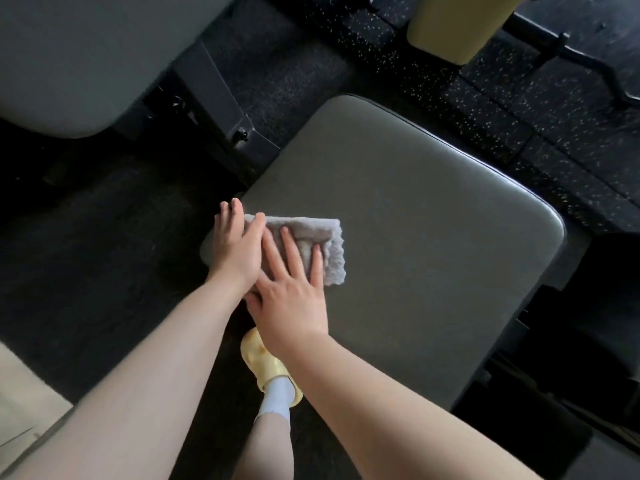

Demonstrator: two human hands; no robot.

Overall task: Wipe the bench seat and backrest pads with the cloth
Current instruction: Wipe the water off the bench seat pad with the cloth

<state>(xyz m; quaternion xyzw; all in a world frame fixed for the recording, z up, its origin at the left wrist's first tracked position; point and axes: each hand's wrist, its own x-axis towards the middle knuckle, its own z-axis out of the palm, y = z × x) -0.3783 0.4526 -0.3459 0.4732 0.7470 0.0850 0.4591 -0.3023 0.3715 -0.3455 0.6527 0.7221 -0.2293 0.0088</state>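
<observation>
A folded grey cloth (325,249) lies at the near left corner of the grey bench seat pad (415,220). My left hand (237,242) lies flat on the cloth's left end, fingers straight and reaching past the pad's edge. My right hand (289,289) presses flat on the cloth beside it, fingers spread. A second grey pad, the backrest (76,57), fills the upper left, apart from the seat across a dark gap.
The bench's black metal frame (221,109) runs between the two pads. Speckled black rubber floor (519,109) lies beyond. A yellow object (460,26) and a black barbell bar (568,53) sit at the top right. My foot in a yellow clog (263,365) stands by the seat.
</observation>
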